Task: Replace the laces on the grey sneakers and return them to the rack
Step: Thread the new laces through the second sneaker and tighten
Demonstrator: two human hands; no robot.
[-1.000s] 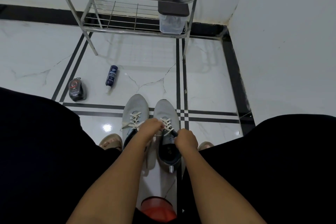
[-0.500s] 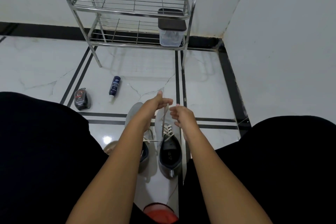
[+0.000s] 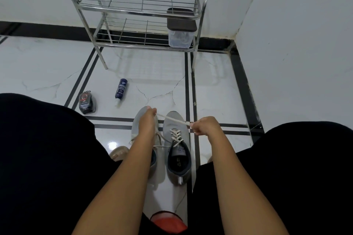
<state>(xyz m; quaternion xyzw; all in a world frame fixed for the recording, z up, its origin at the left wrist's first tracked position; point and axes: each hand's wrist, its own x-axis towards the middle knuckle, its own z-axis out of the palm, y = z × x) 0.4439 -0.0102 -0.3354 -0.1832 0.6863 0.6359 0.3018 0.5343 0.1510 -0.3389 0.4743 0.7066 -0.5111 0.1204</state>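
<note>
- Now, left hand [image 3: 146, 120] and right hand [image 3: 205, 127] each pinch an end of the cream lace [image 3: 171, 118], stretched taut between them.
- Grey sneakers [image 3: 176, 150] sit side by side on the floor at six o'clock from the rack [image 3: 137, 12].
- Clear lidded box [image 3: 180, 30] on the rack's lower shelf, contents unclear.

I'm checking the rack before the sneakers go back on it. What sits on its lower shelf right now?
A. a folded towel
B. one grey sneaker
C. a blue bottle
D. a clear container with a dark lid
D: the clear container with a dark lid stands at the right end of the metal rack's lower shelf, while both grey sneakers are on the floor.
</note>
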